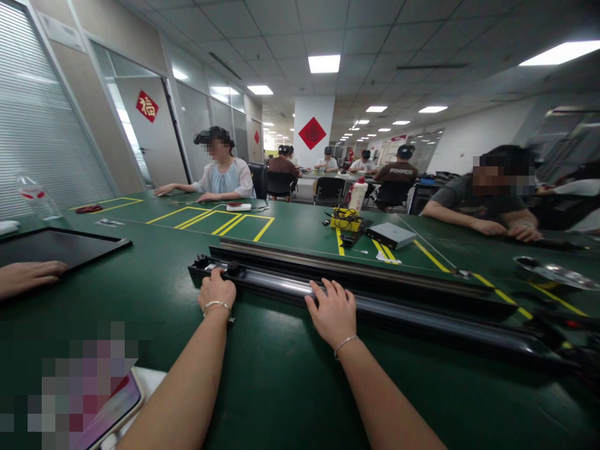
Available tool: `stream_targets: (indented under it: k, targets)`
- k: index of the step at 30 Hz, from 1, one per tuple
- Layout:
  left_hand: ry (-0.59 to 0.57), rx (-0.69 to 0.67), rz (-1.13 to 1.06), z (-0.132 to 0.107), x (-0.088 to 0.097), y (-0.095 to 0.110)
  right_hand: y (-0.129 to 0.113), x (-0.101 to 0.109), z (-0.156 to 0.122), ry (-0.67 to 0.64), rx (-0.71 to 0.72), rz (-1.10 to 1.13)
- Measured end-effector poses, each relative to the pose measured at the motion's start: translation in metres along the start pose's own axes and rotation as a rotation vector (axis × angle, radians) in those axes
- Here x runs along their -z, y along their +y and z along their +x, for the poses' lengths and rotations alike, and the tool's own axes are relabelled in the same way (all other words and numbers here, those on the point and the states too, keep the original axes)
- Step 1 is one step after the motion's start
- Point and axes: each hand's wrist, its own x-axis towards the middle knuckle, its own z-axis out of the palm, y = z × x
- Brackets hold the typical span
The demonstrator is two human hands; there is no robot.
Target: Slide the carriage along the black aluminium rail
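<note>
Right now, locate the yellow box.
In the head view, the yellow box sits on the green table right of centre, just left of the grey box and in front of the white bottle.

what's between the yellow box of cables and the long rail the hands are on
The head view shows a second long black rail there, plus yellow tape and a small black item on the green tabletop nearer the box.

I read the long bar [281, 282] mid-frame as smooth, glossy, metallic along its bright streak. Tabletop [272, 381]: smooth, faint sheen. Bowl [569, 275], right edge: shiny metal. Bottle [35, 200], far left: clear plastic. Grey box [391, 234], right of centre: matt.
</note>
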Motion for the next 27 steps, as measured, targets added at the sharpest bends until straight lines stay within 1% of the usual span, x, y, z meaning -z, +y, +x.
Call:
stream_targets:
  k: [5,11,27]
  targets:
    - [0.0,0.005,-0.001,-0.0003,0.0009,0.0005,0.0002,-0.0008,0.0,0.01,0.003,-0.006]
    - [-0.015,0.014,0.005,-0.0021,0.0033,0.0021,-0.0008,0.0014,0.0005,-0.024,-0.002,-0.029]
    - [0.006,0.002,-0.003,0.0008,-0.0016,-0.0014,-0.0009,0.0028,-0.0001,-0.032,-0.004,-0.02]
